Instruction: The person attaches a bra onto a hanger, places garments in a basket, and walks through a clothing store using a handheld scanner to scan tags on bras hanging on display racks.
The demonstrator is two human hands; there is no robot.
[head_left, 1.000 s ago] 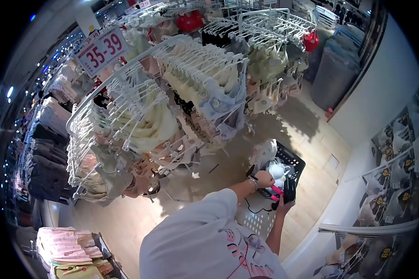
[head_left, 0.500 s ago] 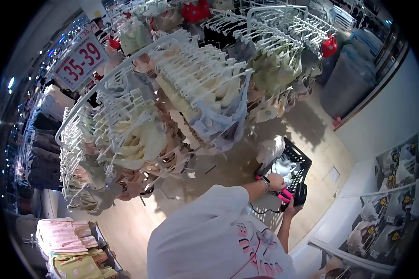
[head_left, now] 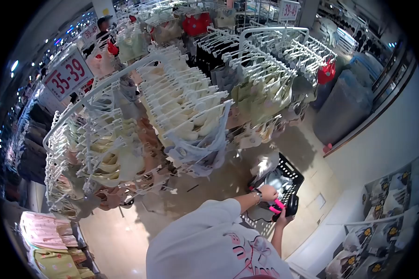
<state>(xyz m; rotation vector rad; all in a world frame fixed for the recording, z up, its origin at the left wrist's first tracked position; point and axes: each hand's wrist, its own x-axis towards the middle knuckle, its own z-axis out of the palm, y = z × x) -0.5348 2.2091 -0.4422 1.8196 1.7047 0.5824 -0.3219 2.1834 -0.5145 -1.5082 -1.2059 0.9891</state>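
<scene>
My left hand, a bracelet at its wrist, is closed on the pink handle of a black plastic basket low at the right. Pale garments lie inside the basket. Just below it, my right hand grips a small black device against the basket's near rim. My white printed shirt fills the bottom of the view and hides both upper arms.
Curved white racks crowded with pale bras on white hangers stand ahead and to the left. A "35-39" price sign hangs upper left. Folded clothes are stacked lower left. Grey bundles and a white wall stand at right.
The view has lifted and turned, so the racks sit lower and more central. My left hand shifted from the garments in the basket onto the pink handle. My right hand kept the black device.
</scene>
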